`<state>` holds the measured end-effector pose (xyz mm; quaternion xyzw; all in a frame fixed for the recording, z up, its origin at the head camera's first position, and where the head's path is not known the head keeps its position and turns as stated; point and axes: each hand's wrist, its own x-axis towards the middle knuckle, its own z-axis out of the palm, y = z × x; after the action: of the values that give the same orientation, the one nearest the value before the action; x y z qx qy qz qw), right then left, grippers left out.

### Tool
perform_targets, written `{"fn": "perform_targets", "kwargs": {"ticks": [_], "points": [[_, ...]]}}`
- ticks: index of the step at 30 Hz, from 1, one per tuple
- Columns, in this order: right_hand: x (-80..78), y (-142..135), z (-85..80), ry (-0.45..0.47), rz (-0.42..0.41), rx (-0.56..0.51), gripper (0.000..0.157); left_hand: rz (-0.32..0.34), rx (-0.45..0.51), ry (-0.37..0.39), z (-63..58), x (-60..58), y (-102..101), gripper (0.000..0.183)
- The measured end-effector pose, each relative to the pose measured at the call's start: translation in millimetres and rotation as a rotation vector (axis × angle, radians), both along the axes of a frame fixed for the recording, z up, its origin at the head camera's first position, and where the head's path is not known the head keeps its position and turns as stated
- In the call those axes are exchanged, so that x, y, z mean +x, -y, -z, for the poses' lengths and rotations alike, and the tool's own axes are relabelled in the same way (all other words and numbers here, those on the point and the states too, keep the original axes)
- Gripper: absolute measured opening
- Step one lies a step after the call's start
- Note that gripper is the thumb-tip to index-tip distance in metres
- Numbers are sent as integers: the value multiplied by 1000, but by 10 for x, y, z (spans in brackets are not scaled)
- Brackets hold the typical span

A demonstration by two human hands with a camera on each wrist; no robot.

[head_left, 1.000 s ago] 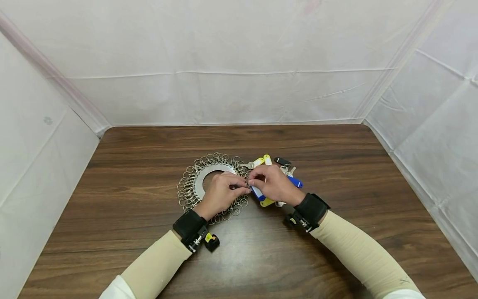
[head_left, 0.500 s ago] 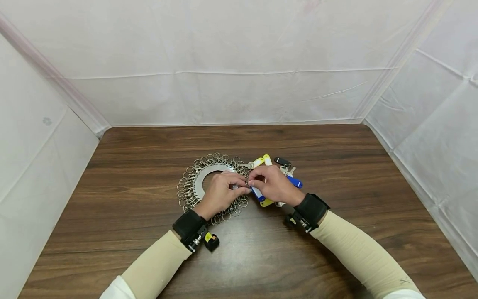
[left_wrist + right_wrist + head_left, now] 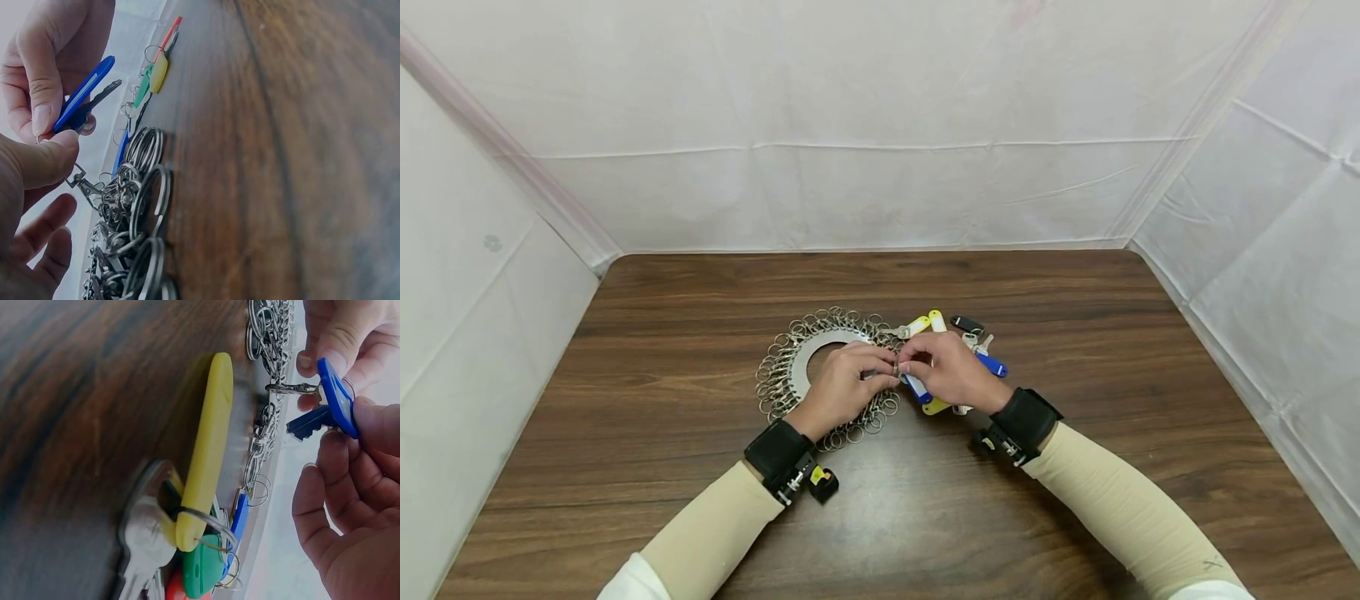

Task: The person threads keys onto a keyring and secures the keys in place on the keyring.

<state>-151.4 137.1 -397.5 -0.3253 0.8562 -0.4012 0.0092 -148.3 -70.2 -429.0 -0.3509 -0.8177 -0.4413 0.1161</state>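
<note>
A blue key tag (image 3: 340, 403) with a key (image 3: 306, 422) hangs from a small split ring (image 3: 350, 387) between my two hands. My right hand (image 3: 955, 371) pinches this ring beside the tag with thumb and fingers. Opposite it, my left hand (image 3: 842, 383) pinches metal at the same spot; its fingertips partly hide what they hold. A snap hook (image 3: 81, 181) hangs just below the left thumb, linked to the large flat metal key ring (image 3: 805, 354). Many split rings (image 3: 150, 200) fringe that large ring, which lies on the table under my left hand.
Right of the large ring lie keys with tags: yellow tags (image 3: 919, 325), a black tag (image 3: 967, 324) and another blue tag (image 3: 992, 364). A green tag (image 3: 203, 569) shows in the right wrist view. White sheets (image 3: 880, 200) stand behind the wooden table (image 3: 700, 292).
My left hand has shifted very slightly left, and its fingertips have adjusted at the ring. The right hand stays in place.
</note>
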Motion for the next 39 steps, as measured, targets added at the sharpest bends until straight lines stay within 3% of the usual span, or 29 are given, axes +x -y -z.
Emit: {"fn": "perform_targets", "kwargs": {"ticks": [12,19,32,39], "points": [[-25,17,-11,-26,-4,1,10,-61,-33,4,-28,-1,-8,8],[-25,5,-26,-7,-2,-5,10,-34,-24,21,-65,-5,-12,5],[-22,11,-31,-13,-16,7,10,-52,-27,22,-28,20,-18,7],[-10,17,-29,2,-27,-2,9,-27,-20,14,-15,29,-9,5]]}}
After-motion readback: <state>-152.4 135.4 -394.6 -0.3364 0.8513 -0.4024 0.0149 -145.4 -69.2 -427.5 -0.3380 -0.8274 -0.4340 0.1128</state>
